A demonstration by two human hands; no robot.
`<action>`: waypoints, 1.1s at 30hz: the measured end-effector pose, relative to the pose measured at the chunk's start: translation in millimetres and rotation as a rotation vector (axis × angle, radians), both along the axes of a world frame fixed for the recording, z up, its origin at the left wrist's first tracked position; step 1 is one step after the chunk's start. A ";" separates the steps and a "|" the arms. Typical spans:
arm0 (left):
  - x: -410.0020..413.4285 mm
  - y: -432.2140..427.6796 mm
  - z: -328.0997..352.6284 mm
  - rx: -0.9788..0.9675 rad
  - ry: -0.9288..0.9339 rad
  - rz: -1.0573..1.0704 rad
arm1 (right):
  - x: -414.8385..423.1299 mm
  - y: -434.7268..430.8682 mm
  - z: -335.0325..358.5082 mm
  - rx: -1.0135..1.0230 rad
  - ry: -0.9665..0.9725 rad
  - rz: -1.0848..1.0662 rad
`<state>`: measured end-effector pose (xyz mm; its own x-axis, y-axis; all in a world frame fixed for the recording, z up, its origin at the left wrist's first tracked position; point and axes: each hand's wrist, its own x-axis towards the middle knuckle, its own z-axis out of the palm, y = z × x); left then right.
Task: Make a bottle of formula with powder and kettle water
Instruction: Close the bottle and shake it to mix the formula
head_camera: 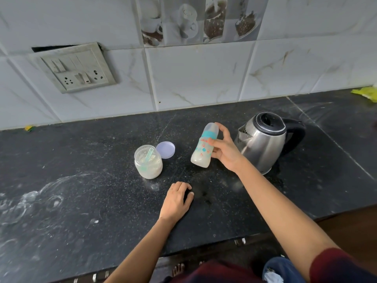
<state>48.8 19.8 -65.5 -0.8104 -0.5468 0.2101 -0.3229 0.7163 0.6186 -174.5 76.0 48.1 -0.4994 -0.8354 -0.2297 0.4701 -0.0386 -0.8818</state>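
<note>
My right hand [223, 149] grips a baby bottle [202, 151] tilted above the black counter, its clear cap and teal ring at the top. White milky liquid fills the bottle's lower part. To its right stands a steel kettle [263, 144] with a black lid and handle, its lid shut. Left of the bottle sits an open jar of white powder [148, 162] with a teal scoop [149, 154] standing in it. The jar's pale purple lid [165, 149] lies just behind it. My left hand [177, 201] rests on the counter with its fingers curled, holding nothing.
The black stone counter [81, 180] has white smears at the left and powder specks in the middle. A switch and socket plate [75, 68] hangs on the tiled wall. A yellow cloth [365, 93] lies at the far right. The counter's front edge runs near my body.
</note>
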 end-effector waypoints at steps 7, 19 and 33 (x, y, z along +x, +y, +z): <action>0.5 -0.7 -1.9 -0.003 0.013 -0.003 | -0.3 -3.5 -1.3 0.066 0.306 0.006; 0.0 -1.1 -2.0 0.017 0.007 0.007 | 6.2 -10.6 -22.7 0.236 0.566 0.234; 0.6 -1.2 0.6 0.043 0.015 0.051 | 7.0 -3.4 -35.6 0.301 0.652 0.311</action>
